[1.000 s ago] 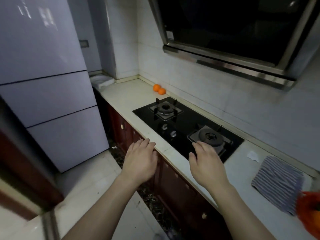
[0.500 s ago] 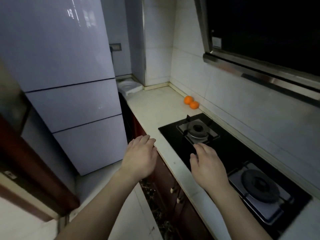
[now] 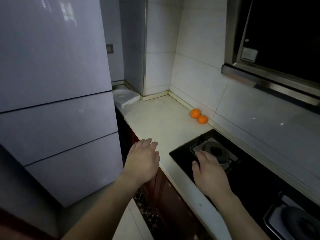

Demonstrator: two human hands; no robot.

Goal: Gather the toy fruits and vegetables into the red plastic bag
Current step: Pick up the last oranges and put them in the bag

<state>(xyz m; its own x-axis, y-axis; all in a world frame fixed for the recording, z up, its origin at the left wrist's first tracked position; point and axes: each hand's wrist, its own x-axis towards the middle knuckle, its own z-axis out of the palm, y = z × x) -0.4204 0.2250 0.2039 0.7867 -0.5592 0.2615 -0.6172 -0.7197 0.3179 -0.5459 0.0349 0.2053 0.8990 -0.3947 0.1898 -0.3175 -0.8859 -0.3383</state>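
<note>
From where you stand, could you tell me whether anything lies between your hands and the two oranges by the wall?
Nothing visible blocks the way. The two oranges sit against the tiled wall, and bare countertop stretches from the open left hand to them. The right hand hovers over the near burner, beside that path.

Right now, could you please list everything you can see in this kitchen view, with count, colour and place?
toy oranges: two, orange, touching, on the counter by the back wall
counter: one, cream, along the tiled wall
gas hob: one, black, two burners, set in the counter
range hood: one, dark with steel trim, upper right
fridge: one, pale blue-grey, left
foam tray: one, white, counter's far corner
left hand: open, empty, over the counter edge
right hand: open, empty, over the hob
</note>
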